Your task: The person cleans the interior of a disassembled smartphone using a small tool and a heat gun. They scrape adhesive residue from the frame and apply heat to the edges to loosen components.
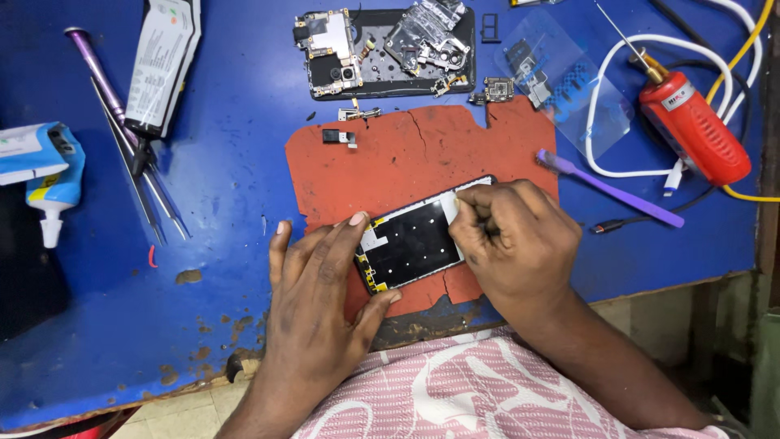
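I keep my left hand (317, 301) spread, pinning the phone frame (414, 244) at frame centre, while right hand (508, 240) fingertips, pressed together, pick gently at its top edge.

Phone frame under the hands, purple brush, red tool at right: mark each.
phone frame (410, 244), head view, on its dark centre panel.
purple brush (611, 191), head view, mid-handle.
red tool (695, 130), head view, on the red body.
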